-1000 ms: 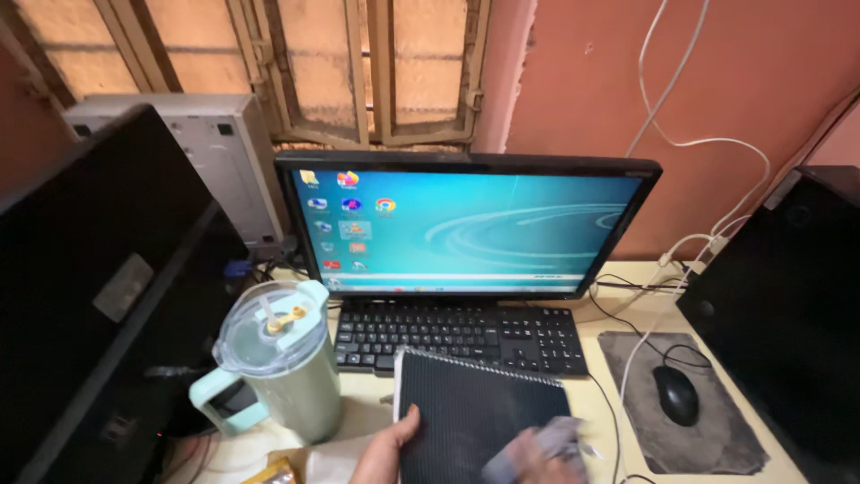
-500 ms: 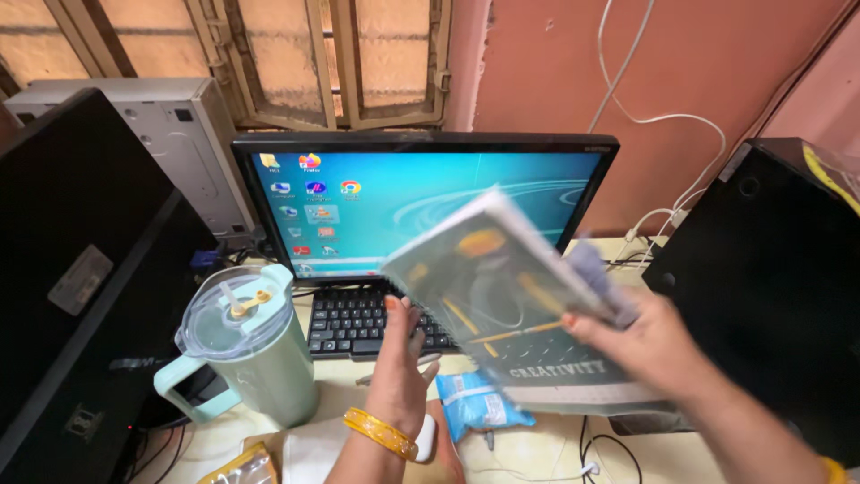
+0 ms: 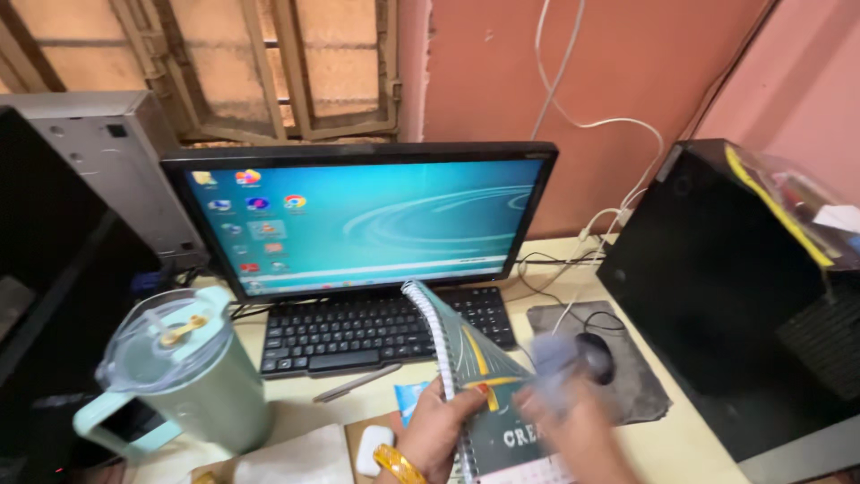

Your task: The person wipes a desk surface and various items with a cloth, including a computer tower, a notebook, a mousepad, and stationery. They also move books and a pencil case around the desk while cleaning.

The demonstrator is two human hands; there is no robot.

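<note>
both hands are holding the spiral notebook low over the desk, in front of the keyboard.

the left hand is gripping its spine edge; the right hand, blurred, is pressing a grey cloth on the cover. half a second ago the notebook was raised before the monitor and the left hand was open; now it is standing lower, tilted, near the mouse.

We see a dark green spiral notebook striped with yellow curves, a pale mint green jug, a black keyboard, a teal-blue monitor screen, a grey mouse pad, and a terracotta-pink wall.
</note>
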